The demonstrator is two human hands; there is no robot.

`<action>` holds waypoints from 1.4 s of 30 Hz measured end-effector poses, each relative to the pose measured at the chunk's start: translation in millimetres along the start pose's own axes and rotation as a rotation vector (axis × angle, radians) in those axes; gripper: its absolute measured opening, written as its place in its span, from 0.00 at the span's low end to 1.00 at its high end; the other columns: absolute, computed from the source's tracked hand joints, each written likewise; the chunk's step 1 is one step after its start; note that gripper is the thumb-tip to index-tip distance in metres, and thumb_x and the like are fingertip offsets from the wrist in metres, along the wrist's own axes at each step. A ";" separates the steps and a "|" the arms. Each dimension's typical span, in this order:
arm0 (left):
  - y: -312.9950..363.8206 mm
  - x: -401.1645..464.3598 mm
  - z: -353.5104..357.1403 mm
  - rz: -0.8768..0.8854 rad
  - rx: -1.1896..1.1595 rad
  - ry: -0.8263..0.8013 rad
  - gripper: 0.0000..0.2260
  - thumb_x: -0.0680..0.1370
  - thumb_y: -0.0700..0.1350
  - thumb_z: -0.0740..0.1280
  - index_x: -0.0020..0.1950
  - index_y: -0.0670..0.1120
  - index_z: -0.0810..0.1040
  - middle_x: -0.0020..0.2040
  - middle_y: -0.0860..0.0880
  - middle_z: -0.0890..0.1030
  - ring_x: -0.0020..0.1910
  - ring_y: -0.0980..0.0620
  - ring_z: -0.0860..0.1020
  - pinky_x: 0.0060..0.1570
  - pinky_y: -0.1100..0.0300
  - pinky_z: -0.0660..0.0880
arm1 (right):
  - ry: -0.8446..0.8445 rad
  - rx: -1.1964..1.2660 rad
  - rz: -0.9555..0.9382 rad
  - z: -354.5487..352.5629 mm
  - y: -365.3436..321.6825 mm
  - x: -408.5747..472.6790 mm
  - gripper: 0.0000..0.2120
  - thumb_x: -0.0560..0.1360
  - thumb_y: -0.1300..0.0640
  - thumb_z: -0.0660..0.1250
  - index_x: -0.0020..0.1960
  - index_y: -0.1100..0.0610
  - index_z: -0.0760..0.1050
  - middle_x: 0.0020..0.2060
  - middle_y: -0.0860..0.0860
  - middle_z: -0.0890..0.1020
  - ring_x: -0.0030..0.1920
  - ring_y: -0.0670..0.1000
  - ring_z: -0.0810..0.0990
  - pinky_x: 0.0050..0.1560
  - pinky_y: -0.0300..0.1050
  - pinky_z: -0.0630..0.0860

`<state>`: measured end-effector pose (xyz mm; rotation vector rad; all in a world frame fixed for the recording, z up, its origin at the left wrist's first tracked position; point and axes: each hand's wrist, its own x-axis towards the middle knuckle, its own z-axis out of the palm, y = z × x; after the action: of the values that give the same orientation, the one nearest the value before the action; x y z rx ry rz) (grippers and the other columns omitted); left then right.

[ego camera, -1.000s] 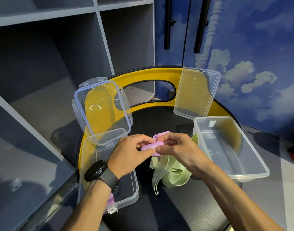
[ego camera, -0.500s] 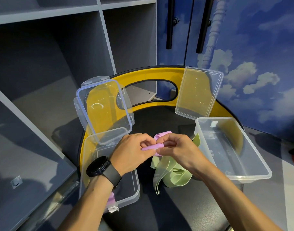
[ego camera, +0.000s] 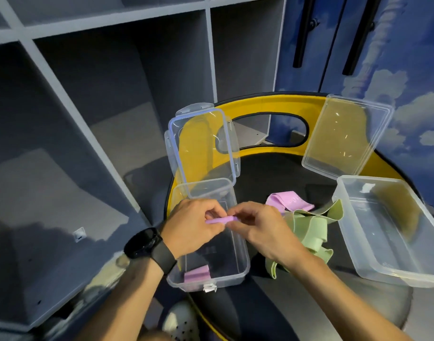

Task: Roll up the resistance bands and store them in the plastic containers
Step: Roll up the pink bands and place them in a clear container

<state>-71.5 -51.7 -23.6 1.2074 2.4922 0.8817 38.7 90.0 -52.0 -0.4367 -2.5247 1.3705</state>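
At frame centre, a left hand (ego camera: 193, 227) and right hand (ego camera: 257, 227) are pinching a soft, thin pink rubber resistance band (ego camera: 220, 220) between curled fingers, over the clear rectangular plastic container (ego camera: 243, 257). Light and floppy, it probably needs gripping at both roll ends.

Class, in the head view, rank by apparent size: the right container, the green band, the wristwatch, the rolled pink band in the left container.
1. Right container
2. Green band
3. Wristwatch
4. Rolled pink band

The last two are close; nearness may enlarge the wristwatch.
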 end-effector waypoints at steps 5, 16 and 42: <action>-23.9 -23.1 -13.2 -0.065 0.051 -0.029 0.03 0.71 0.47 0.74 0.44 0.51 0.83 0.33 0.61 0.79 0.34 0.63 0.78 0.36 0.70 0.74 | -0.079 -0.082 -0.058 32.2 -12.9 2.2 0.05 0.75 0.54 0.71 0.50 0.50 0.82 0.43 0.45 0.84 0.45 0.45 0.81 0.52 0.44 0.76; -38.1 -24.2 2.5 -0.129 0.200 -0.162 0.09 0.73 0.49 0.72 0.50 0.48 0.81 0.44 0.52 0.84 0.45 0.53 0.81 0.39 0.64 0.73 | -0.101 -0.147 -0.016 37.5 -12.9 4.8 0.08 0.75 0.53 0.69 0.54 0.50 0.81 0.49 0.44 0.84 0.48 0.43 0.80 0.51 0.35 0.73; -44.0 -1.9 34.2 -0.165 0.680 -0.534 0.13 0.77 0.52 0.65 0.52 0.42 0.78 0.51 0.44 0.83 0.49 0.43 0.80 0.47 0.54 0.77 | 0.148 -0.122 0.156 -37.6 18.3 -2.1 0.08 0.76 0.57 0.68 0.53 0.55 0.82 0.46 0.47 0.85 0.49 0.46 0.83 0.55 0.44 0.78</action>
<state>-82.7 -59.9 -77.5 1.1701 2.4195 -0.3423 56.3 127.8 -47.5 -0.7447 -2.5047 1.1888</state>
